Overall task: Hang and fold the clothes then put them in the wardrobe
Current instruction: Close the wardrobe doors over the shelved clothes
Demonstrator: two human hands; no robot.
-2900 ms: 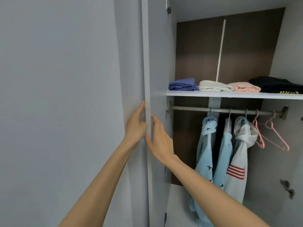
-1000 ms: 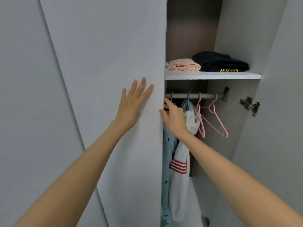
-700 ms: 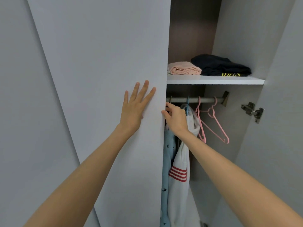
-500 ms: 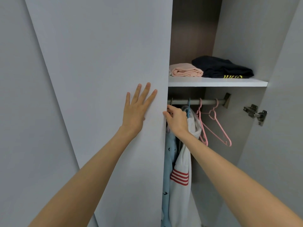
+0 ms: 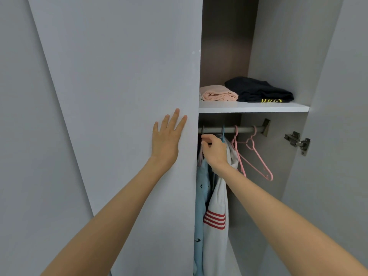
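The left hand (image 5: 166, 140) lies flat on the outer face of the wardrobe door (image 5: 129, 92), left of the rail (image 5: 244, 129). Its grip is wide and holds nothing, and the fingers sit closer together than half a second ago. The door covers the rail's left part. Nearly three seconds ago it stood wide open, with both hands at its edge and four folded garments on show.

The right hand (image 5: 216, 152) reaches past the door edge to just under the rail's visible left end. Its grip is narrow: thumb and forefinger have curled into a pinch on what looks like a hanger hook (image 5: 202, 130), though the view there is dark and small. Half a second ago those fingers were straighter.

Below the rail hang a light blue garment (image 5: 200, 196) and a white hoodie (image 5: 216, 212) with red stripes, partly behind the right wrist. Two bare pink hangers (image 5: 253, 154) hang from the rail's right half.

The shelf (image 5: 253, 107) sits just above the rail. It carries a folded pink garment (image 5: 218, 94) touching a folded black garment (image 5: 258, 90) with yellow marks. Right of the rail's bracket, a metal hinge (image 5: 297, 142) sits on the open right door (image 5: 342, 126).
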